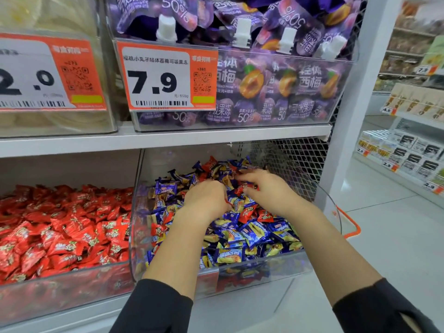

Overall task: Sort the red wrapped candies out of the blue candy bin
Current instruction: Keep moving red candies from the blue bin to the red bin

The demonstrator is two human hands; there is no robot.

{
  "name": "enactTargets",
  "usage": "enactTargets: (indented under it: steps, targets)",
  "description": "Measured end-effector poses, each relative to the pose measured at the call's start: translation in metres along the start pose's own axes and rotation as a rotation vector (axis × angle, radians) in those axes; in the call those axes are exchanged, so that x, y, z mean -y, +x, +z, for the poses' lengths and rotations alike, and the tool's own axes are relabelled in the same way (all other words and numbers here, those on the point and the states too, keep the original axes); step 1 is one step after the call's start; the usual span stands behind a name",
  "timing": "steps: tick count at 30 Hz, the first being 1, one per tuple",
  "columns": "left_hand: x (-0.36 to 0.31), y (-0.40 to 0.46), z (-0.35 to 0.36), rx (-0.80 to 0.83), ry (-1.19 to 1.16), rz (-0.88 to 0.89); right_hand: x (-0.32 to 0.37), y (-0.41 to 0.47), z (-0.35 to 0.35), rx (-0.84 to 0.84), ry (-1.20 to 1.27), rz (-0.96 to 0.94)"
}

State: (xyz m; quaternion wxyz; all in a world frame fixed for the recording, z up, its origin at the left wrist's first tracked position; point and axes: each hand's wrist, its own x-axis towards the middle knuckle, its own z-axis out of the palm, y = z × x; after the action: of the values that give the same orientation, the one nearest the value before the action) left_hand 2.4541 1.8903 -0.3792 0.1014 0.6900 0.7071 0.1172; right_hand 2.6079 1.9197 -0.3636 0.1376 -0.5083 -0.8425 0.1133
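Mid-sort, picking phase. Both hands are down in the blue candy bin (276,267), the clear-walled one at lower centre of the frame, with plenty of blue wrapped candies (252,233) and stray red wrapped candies (248,213) mixed through them. Left hand (206,200) sits centre frame, back of the hand toward the camera, fingers curled down into the pile; a sliver of red shows at its fingertips, so it looks closed on red pieces, but I can't see how many or how secure. Right hand (266,186) is just to the right and further back, fingers pinching a red candy (249,186) at the tips, with more red under the fingers near the back of the heap. Reds left to pull, by my read: a cluster right of centre below the right wrist, a few at the left wall of the bin around mid-height, several at the back top of the pile. The red candy bin (60,236) is directly left, lower left of the frame, sharing a divider wall. Next move needs: lift without dragging blue wrappers along, cross left over the divider, drop into the red bin. Risk is the wrappers being slick and loose, so a blue one may ride up with the grab; check before release.
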Motion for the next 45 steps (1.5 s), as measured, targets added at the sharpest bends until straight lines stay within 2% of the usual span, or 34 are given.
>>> enactTargets:
  steps: [3, 6, 9, 13, 16, 19, 22, 27, 30, 33, 36, 38, 42, 45]
  targets:
    - [0.006, -0.001, -0.001, -0.017, -0.075, -0.014, 0.003, 0.008, 0.015, 0.103, -0.138, 0.033]
    - [0.015, -0.003, -0.008, -0.090, -0.245, -0.065, 0.007, 0.011, 0.017, 0.057, -0.244, 0.056]
    - [0.022, -0.007, -0.017, -0.176, -0.385, -0.076, 0.010, 0.010, 0.010, -0.038, -0.157, 0.041]
    - [0.022, -0.014, -0.032, -0.228, -0.360, -0.048, 0.010, 0.003, -0.011, -0.160, 0.030, 0.066]
    - [0.022, -0.017, -0.037, -0.219, -0.376, -0.092, 0.007, -0.008, -0.030, -0.158, 0.127, 0.129]
    - [0.015, -0.024, -0.031, -0.156, -0.471, -0.108, -0.005, -0.021, -0.041, -0.091, 0.122, 0.172]
    - [-0.001, -0.029, -0.020, -0.028, -0.488, -0.032, -0.020, -0.033, -0.045, -0.011, 0.091, 0.193]
    - [-0.023, -0.027, -0.005, 0.209, -0.312, 0.135, -0.021, -0.042, -0.034, 0.191, 0.098, 0.122]
    - [-0.031, -0.027, 0.005, 0.202, -0.187, 0.145, -0.019, -0.040, -0.022, 0.321, -0.026, 0.102]
    - [-0.036, -0.025, 0.009, 0.164, -0.132, 0.168, -0.019, -0.040, -0.019, 0.348, -0.104, 0.087]
    - [-0.034, -0.021, 0.011, 0.232, -0.043, 0.216, -0.019, -0.040, -0.019, 0.300, -0.082, 0.068]
    - [-0.035, -0.020, 0.012, 0.253, 0.013, 0.226, -0.020, -0.041, -0.020, 0.207, -0.085, 0.060]
    - [-0.036, -0.023, 0.014, 0.113, 0.109, 0.238, -0.026, -0.038, -0.032, -0.112, 0.055, 0.177]
    - [-0.034, -0.024, 0.014, 0.078, 0.127, 0.244, -0.025, -0.037, -0.042, -0.261, 0.072, 0.236]
